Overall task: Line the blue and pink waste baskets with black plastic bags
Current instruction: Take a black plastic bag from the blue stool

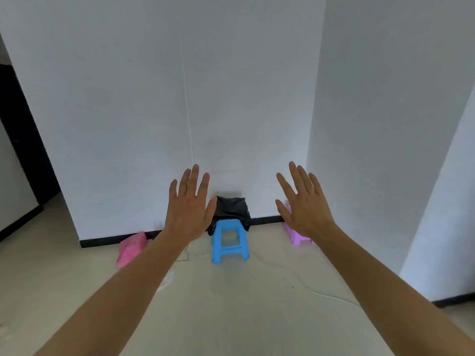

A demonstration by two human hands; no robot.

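My left hand (189,206) and my right hand (304,204) are stretched out in front of me, palms away, fingers spread, holding nothing. Between them, by the white wall, stands a blue plastic stool (229,241) with a black plastic bag (232,210) draped over its top. A pink object (131,249) lies tilted on the floor at the left by the wall. Another pink-purple object (295,235) sits at the right, partly hidden behind my right hand. I cannot make out a blue basket apart from the stool shape.
A white wall (180,111) with a black baseboard (102,241) closes the front; a white pillar (385,124) juts out at the right. A thin cord (321,294) runs across the pale floor. A dark opening (23,140) lies at the left.
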